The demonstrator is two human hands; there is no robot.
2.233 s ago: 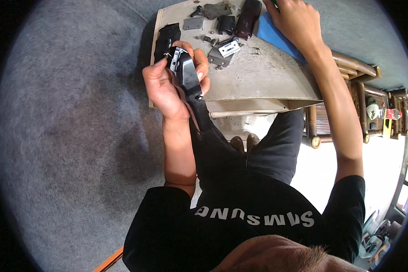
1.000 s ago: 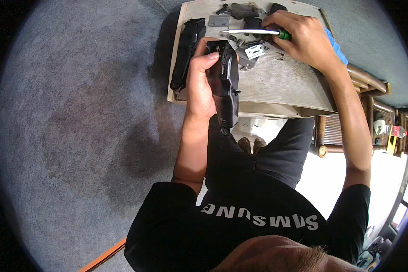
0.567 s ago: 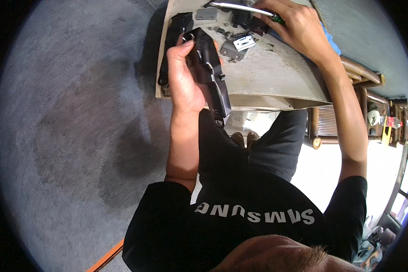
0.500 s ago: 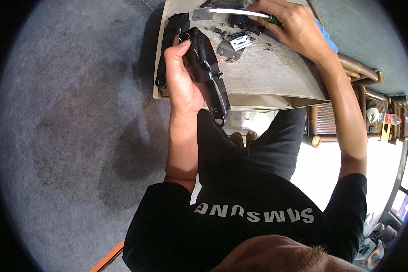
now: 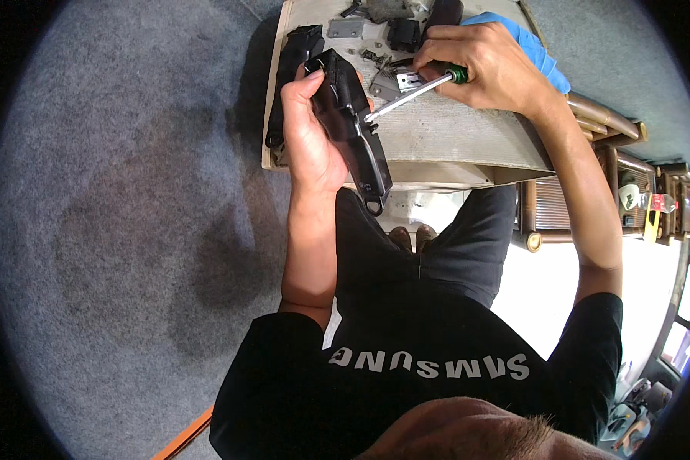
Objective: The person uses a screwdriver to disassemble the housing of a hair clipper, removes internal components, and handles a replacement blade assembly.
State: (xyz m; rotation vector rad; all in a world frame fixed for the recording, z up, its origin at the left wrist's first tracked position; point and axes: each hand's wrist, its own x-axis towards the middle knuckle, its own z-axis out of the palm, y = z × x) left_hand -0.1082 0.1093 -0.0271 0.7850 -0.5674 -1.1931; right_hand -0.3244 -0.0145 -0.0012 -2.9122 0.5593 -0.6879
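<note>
Over the table's near left part, your left hand is curling around the black clipper. Over its right part, your right hand, wrist bent, is gripping the screwdriver.

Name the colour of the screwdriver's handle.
The handle is green where it shows beside the right hand, in the head view.

Near the front-left corner of the pale bench, the left grip holds a long, glossy black plastic housing; the right grip, a green-handled, metal-shafted screwdriver, tip at the housing's side. Blue cloth lies by the right edge.
</note>
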